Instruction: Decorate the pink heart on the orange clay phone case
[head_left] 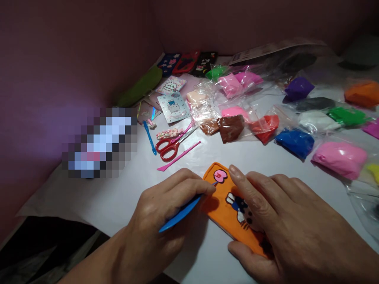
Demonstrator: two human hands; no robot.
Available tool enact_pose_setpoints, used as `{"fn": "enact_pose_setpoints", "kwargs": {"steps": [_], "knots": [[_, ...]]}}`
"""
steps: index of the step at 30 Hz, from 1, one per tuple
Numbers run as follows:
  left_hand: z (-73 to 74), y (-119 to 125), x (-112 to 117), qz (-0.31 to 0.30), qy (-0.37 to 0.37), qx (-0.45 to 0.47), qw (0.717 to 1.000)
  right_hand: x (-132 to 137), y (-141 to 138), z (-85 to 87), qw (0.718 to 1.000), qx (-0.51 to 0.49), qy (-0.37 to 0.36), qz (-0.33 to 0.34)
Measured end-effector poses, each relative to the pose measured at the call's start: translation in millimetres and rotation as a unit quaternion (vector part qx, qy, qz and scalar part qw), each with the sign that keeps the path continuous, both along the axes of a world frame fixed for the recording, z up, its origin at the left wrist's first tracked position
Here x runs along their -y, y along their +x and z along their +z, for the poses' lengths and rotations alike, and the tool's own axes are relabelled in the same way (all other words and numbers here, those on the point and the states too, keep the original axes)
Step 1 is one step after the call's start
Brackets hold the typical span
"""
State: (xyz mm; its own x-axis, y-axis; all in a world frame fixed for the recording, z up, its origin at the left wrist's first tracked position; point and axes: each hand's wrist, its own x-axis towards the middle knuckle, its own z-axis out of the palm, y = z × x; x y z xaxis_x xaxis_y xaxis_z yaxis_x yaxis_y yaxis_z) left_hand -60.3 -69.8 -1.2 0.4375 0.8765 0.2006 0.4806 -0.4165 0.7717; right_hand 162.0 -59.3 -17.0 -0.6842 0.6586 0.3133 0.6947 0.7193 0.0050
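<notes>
My left hand pinches a blue clay modelling tool. The tool's thin tip reaches a round pink piece with a dark outline and a small red mark, near the top of an orange clay-covered case. Spread over the case's right side is my right hand, its thumb at the left edge and its fingers along the other side, holding it on the white surface. A dark-outlined figure in white and blue decorates the middle of the case, partly hidden by my right hand.
Beyond my hands lie red-handled scissors, a pink tool and another blue tool. Bags of coloured clay, including brown, blue and pink, spread to the right. A blurred-out bright device stands left.
</notes>
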Motion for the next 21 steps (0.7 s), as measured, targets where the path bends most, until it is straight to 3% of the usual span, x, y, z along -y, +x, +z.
{"fn": "enact_pose_setpoints", "kwargs": {"steps": [21], "knots": [[5.7,5.4,-1.8,-0.005,-0.021,0.01,1.0,-0.6,-1.3,-1.8,1.0,0.003,-0.007,0.0]]}}
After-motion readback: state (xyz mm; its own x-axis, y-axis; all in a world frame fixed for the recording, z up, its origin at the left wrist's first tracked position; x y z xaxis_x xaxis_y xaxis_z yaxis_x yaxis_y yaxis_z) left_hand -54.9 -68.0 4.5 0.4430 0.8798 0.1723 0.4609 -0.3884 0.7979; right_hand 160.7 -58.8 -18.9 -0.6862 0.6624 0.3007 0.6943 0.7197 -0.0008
